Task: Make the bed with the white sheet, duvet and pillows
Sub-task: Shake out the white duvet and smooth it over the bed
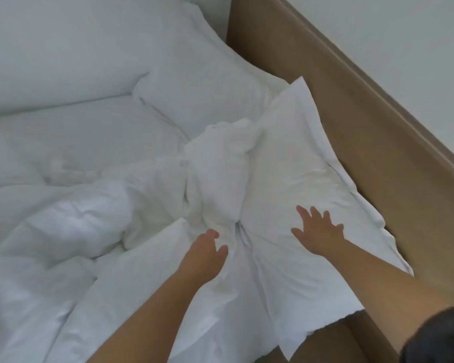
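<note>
Bed (pixel 95 137): seen from above at its head end, covered in white bedding and not yet made.
Sheet (pixel 71 132): white, lying flat on the mattress in the left half of the view, with light creases.
Duvet (pixel 63 221): white, crumpled in a heap at the lower left. One twisted ridge runs up toward the middle of the bed and touches the near pillow.
Near pillow (pixel 299 174): white, lying along the headboard side. Its far corner points up against the headboard, and its near edge overhangs the bed edge at the bottom of the view. The case is wrinkled, with creases gathered at its left edge.
Middle pillow (pixel 202 100): white, lying just beyond the near pillow and touching it.
Far pillow (pixel 63 48): white and large, at the upper left against the middle pillow.
Left hand (pixel 206 254): palm down on white fabric at the gathered creases, with the fingers curled. Whether it pinches the fabric cannot be told.
Right hand (pixel 317 231): palm down on the near pillow, fingers straight and spread wide, holding nothing.
Hand spacing: the hands are near each other, with the crease gather between them.
Headboard (pixel 351 132): tan panel running diagonally along the right side, touching the near pillow.
Wall (pixel 391 35): pale and plain, behind the headboard.
</note>
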The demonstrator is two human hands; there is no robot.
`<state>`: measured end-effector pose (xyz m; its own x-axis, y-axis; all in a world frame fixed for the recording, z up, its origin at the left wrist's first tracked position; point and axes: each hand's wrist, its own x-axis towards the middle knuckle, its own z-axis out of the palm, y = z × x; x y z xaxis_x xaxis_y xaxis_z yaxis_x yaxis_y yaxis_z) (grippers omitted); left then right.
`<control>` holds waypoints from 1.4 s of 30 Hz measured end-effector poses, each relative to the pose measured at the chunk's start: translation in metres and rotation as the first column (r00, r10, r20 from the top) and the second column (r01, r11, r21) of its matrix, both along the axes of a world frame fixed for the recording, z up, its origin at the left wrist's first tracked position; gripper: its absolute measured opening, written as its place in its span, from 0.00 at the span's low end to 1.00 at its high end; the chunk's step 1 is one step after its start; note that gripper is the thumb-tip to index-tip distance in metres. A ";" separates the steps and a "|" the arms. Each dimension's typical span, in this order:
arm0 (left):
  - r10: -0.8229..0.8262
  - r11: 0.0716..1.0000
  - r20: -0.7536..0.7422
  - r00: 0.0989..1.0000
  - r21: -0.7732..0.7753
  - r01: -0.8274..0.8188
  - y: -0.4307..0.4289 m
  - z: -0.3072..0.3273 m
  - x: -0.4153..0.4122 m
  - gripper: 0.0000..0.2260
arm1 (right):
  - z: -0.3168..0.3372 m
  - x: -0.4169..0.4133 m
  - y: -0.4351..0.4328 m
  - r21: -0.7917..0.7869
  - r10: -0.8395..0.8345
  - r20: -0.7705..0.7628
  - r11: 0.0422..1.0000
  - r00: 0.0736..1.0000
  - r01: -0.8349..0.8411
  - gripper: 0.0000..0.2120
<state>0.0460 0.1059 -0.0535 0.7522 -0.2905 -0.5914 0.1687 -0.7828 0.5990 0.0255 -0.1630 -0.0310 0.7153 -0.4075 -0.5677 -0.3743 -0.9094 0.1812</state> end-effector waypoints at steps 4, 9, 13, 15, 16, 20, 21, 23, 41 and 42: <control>0.060 0.996 -0.134 0.989 -0.051 -0.067 -0.075 -0.046 0.007 0.23 | -0.037 0.005 -0.074 0.045 -0.220 0.010 0.974 0.975 0.220 0.35; 0.256 0.942 -0.330 0.908 -0.123 -0.311 -0.139 -0.105 0.020 0.34 | -0.072 0.007 -0.135 0.139 -0.415 0.083 0.905 0.906 0.402 0.51; 0.387 0.827 -0.480 0.787 -0.196 -0.526 -0.180 -0.141 0.024 0.41 | -0.099 0.006 -0.158 0.182 -0.391 0.230 0.917 0.891 0.355 0.55; 0.401 0.770 -0.572 0.715 -0.212 -0.602 -0.199 -0.152 0.019 0.46 | -0.107 0.005 -0.159 0.223 -0.397 0.345 0.915 0.850 0.337 0.44; 0.414 0.744 -0.593 0.691 -0.217 -0.632 -0.207 -0.155 0.016 0.46 | -0.108 0.005 -0.158 0.267 -0.412 0.371 0.906 0.832 0.329 0.36; 0.497 0.685 -0.561 0.662 -0.216 -0.696 -0.216 -0.161 0.001 0.39 | -0.094 -0.004 -0.147 0.373 -0.388 0.411 0.897 0.825 0.236 0.18; 0.488 0.693 -0.568 0.663 -0.210 -0.690 -0.214 -0.157 -0.002 0.40 | -0.083 -0.011 -0.143 0.423 -0.415 0.431 0.877 0.802 0.226 0.15; 0.469 0.691 -0.584 0.663 -0.226 -0.687 -0.206 -0.149 -0.006 0.40 | -0.066 -0.019 -0.131 0.551 -0.500 0.455 0.808 0.737 0.208 0.13; 0.133 0.771 -0.785 0.605 -0.302 -0.561 -0.063 0.014 -0.144 0.39 | 0.164 -0.252 0.047 0.932 -0.926 0.358 0.362 0.122 0.010 0.07; 0.133 0.753 -0.775 0.618 -0.326 -0.571 -0.064 0.014 -0.154 0.37 | 0.164 -0.269 0.050 0.930 -0.927 0.359 0.365 0.112 0.039 0.06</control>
<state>-0.1081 0.0420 -0.0391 0.3108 -0.4995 -0.8086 0.8752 -0.1814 0.4485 -0.2439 -0.1132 0.1328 0.6277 -0.7606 -0.1658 -0.2568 -0.0012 -0.9665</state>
